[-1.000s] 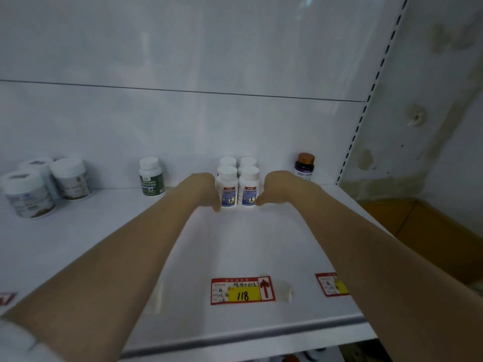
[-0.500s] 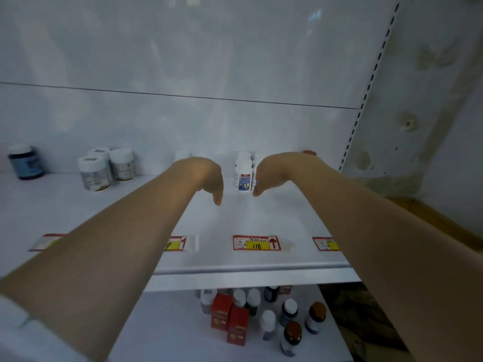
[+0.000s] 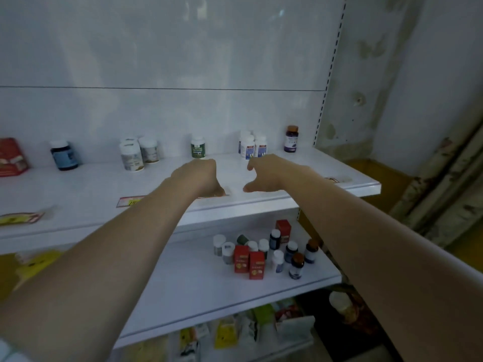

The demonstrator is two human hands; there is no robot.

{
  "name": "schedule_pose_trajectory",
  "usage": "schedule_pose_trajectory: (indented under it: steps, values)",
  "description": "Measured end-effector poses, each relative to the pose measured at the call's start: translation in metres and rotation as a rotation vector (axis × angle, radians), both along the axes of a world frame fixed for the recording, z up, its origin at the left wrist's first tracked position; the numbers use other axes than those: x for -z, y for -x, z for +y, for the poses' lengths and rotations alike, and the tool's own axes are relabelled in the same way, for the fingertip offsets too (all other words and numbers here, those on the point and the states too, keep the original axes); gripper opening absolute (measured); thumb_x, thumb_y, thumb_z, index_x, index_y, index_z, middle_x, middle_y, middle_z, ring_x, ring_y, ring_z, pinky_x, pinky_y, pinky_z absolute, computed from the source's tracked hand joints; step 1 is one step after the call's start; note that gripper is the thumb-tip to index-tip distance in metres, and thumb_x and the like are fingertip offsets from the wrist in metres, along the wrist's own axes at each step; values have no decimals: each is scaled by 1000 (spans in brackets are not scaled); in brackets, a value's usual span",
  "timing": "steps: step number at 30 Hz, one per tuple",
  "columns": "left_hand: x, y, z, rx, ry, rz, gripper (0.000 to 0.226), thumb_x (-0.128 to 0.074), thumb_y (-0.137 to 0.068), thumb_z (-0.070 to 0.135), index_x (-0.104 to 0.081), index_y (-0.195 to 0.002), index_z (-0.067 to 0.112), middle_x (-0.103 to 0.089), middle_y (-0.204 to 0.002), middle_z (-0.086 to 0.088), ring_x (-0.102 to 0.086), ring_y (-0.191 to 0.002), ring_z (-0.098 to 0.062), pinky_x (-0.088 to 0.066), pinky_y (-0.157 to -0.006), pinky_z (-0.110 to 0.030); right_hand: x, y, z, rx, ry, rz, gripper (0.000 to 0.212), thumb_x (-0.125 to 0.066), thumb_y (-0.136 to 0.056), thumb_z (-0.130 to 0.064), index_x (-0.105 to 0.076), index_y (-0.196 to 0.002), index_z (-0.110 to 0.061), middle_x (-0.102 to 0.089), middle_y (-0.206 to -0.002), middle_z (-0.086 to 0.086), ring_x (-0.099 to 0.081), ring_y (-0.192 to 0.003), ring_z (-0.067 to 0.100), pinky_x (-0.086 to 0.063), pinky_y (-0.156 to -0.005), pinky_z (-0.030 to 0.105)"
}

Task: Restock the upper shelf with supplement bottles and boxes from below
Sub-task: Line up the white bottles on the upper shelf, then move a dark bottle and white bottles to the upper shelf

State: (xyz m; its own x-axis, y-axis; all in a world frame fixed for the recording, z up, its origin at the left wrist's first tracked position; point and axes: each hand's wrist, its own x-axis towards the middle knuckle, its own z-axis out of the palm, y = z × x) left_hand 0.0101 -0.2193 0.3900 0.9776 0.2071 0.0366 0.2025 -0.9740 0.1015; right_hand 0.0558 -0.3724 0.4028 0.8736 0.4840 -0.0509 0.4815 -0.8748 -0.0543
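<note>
**Hands empty over the upper shelf, stock waiting below**

Both arms reach out over the front of the upper shelf (image 3: 91, 186), and neither hand holds anything. The left hand (image 3: 198, 178) hangs from the wrist with its fingers loosely curled downward, their tips near the shelf's front edge. The right hand (image 3: 271, 176) is relaxed, with thumb and forefinger apart in a loose C and nothing between them.

The white bottles with blue-and-red labels (image 3: 252, 147) stand grouped at the back just beyond the right hand, apart from it. Judging by this, placing them is done and the hands are free for another load. The back row is spaced out by kind, probably so each sort lines up with its own tag:
- a brown-capped dark bottle (image 3: 291, 139) at the right
- a green-labelled bottle (image 3: 197, 147)
- two white jars (image 3: 136, 154)
- a dark blue bottle (image 3: 64, 155)
- a red box (image 3: 11, 156) at the far left

The goods to be moved sit bunched on the lower shelf (image 3: 196, 278), toward its right: red boxes (image 3: 248, 261) in front and small mixed bottles (image 3: 290, 250) around and behind them.

Red-and-yellow price tags (image 3: 129, 201) lie flat along the upper shelf's front edge. Their figures and every bottle label are too blurred to read.
</note>
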Motion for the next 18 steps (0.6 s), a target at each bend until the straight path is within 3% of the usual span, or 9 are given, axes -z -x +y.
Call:
schedule_pose_trajectory:
  steps: [8,18]
  values:
    - [24,78,-19,32,12,-38,56,-69,-80,40,-43,-121,12,-53,-118,-12,-53,-106,-31,-41,-72,-33,23,86,-17,35,-29,-16,62,-59,-88,-43,-38,-140,-15,-45,-136,10,-48,-121,29,-44,-97,41]
    - [77,149,-69,14,83,61,52,-59,-87,43,-44,-125,12,-46,-125,-13,-46,-115,-35,-43,-85,-41,82,145,-76,108,-13,65,61,-60,-86,-44,-41,-136,-17,-51,-131,9,-48,-119,32,-44,-98,47]
